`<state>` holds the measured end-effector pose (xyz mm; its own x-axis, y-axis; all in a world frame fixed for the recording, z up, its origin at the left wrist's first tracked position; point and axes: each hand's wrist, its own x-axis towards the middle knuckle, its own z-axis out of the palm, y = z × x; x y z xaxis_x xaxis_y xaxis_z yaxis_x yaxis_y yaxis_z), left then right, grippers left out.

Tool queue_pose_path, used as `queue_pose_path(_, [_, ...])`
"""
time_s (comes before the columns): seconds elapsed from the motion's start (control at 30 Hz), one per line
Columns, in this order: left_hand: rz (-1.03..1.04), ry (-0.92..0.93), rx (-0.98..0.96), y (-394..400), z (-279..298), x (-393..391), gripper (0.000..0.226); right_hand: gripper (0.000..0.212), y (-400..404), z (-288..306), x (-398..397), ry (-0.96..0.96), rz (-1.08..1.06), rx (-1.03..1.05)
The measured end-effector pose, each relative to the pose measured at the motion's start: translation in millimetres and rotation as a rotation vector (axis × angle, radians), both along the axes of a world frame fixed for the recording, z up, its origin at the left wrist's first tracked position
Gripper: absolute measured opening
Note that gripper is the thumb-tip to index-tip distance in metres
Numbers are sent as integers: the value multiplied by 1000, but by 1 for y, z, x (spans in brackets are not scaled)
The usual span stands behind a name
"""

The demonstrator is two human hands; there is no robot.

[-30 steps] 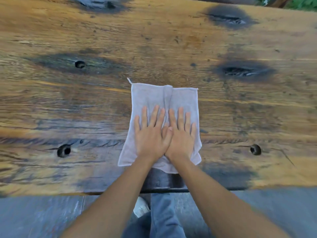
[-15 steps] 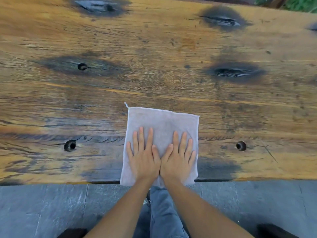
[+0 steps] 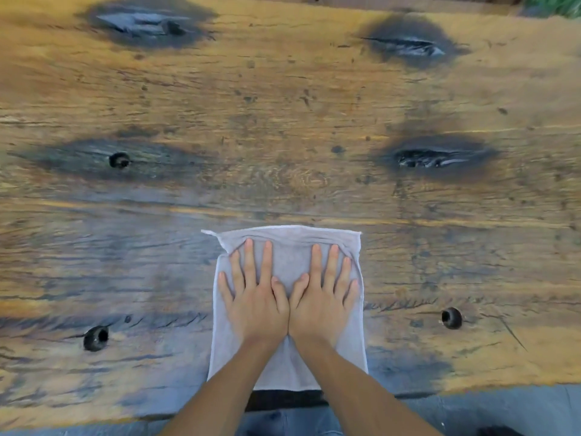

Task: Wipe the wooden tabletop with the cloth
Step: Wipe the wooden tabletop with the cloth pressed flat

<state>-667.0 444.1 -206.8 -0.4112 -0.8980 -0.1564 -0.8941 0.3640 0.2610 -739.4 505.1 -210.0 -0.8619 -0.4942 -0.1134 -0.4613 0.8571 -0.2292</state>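
Observation:
A light grey cloth (image 3: 289,256) lies flat on the worn wooden tabletop (image 3: 283,105), close to the near edge at the centre. My left hand (image 3: 256,300) and my right hand (image 3: 320,300) press down on it side by side, palms flat, fingers spread, thumbs touching. The cloth's far edge is rumpled just ahead of my fingertips. Its near edge sits just short of the table's edge.
Round holes mark the wood at the near left (image 3: 96,338), near right (image 3: 451,317) and mid left (image 3: 119,159). Dark cracked knots (image 3: 430,157) lie farther back. Below the near table edge are a grey stone floor (image 3: 503,410) and my jeans (image 3: 283,423).
Both hands first dragged the cloth back toward the near edge, then pushed it forward again. Its far edge has bunched up ahead of the fingers.

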Motion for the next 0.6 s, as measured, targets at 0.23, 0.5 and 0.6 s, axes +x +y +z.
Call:
queue_pose_path(0.23, [-26,-18,-49,-61,-5,-50,64,60,-60,-7,-47,43,-5,-2])
queue_pose_path(0.5, [-52,38,-65,-157,-7,-138,64,60,-155,-10,-126,7,-98,-6])
queue_pose_path(0.6, [-50,40,-86,-193,-9,-173,64,60,-191,-10,-163,3,-76,2])
